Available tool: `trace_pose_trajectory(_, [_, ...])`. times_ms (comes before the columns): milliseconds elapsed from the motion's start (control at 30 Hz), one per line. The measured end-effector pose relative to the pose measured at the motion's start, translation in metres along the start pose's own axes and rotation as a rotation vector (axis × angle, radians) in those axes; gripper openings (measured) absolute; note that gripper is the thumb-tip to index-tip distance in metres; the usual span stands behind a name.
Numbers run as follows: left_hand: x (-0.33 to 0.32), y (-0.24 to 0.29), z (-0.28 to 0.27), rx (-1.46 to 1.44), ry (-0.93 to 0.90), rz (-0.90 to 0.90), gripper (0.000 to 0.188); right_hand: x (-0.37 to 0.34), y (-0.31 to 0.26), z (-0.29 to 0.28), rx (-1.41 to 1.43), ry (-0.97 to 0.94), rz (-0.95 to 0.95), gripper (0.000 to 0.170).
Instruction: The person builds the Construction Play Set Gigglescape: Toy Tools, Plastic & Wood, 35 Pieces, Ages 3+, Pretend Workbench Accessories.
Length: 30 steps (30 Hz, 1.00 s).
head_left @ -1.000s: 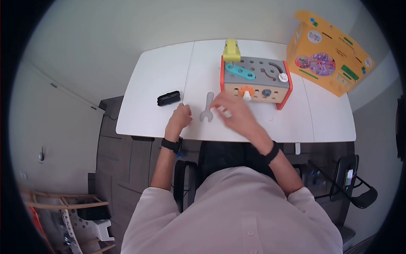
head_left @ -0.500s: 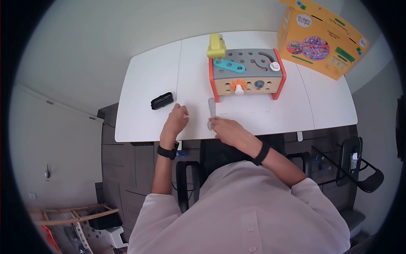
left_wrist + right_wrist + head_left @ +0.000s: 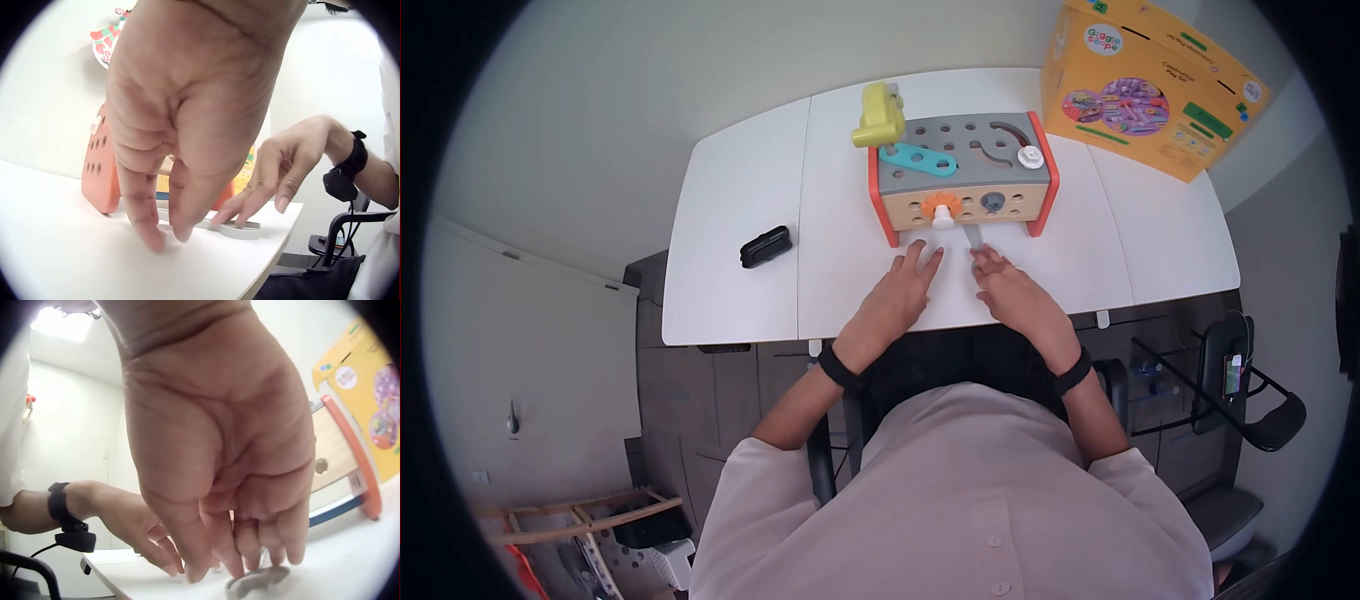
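Observation:
A grey toy wrench (image 3: 973, 237) lies flat on the white table, its handle end at the front of a toy workbench (image 3: 881, 205). Fingertips of my right hand (image 3: 1020, 298) rest on the wrench's forked end, which the left wrist view shows as a pale grey wrench (image 3: 244, 232). Part of it is hidden under those fingers. To the left, my left hand (image 3: 890, 303) holds nothing; its fingers reach forward and down, fingertips right at the tabletop. An orange gear (image 3: 930, 203) with a white bolt sits on the bench's front panel.
On the bench stand a yellow-green toy drill (image 3: 880, 120) and a turquoise holed strip (image 3: 917, 159). A black case (image 3: 766, 247) lies on the table's left part. At the back right stands a yellow box (image 3: 1200, 95). The table's front edge runs just before my wrists.
My right hand has come down onto the wrench, and the wrench has shifted rightward to the bench's front. My left hand has moved right, away from the black case. The head view has shifted.

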<state>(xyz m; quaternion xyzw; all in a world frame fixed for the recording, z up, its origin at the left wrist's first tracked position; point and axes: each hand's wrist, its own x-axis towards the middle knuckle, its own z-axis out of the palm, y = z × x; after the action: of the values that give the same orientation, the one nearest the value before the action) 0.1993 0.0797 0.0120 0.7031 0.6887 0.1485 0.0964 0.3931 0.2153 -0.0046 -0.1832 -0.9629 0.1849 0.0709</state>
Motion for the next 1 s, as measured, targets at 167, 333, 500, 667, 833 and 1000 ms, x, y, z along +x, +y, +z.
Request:
trace_pose_trajectory(167, [-0.01, 0.012, 0.006, 0.116, -0.108, -0.006, 0.091, -0.004, 0.002, -0.012, 0.055, -0.11, 0.097, 0.052])
trace_pose_trajectory(333, [0.014, -0.003, 0.02, 0.04, -0.074, 0.015, 0.089, 0.012, 0.002, 0.011, -0.109, 0.005, 0.149, 0.061])
trace_pose_trajectory(500, [0.04, -0.018, 0.027, 0.009, -0.096, -0.02, 0.088, 0.031, 0.022, 0.004, -0.049, 0.001, 0.141, 0.061])
trace_pose_trajectory(667, [0.034, -0.005, 0.007, -0.056, -0.117, -0.086, 0.084, 0.032, 0.038, -0.014, 0.063, -0.088, 0.13, 0.055])
trace_pose_trajectory(833, [-0.017, -0.034, -0.082, -0.435, -0.395, -0.147, 0.054, 0.029, 0.052, -0.012, 0.073, -0.065, 0.038, 0.053])
trace_pose_trajectory(1000, [-0.073, -0.159, -0.104, 0.038, 0.404, -0.269, 0.048, 0.014, 0.013, -0.058, 0.199, -0.037, 0.072, 0.047])
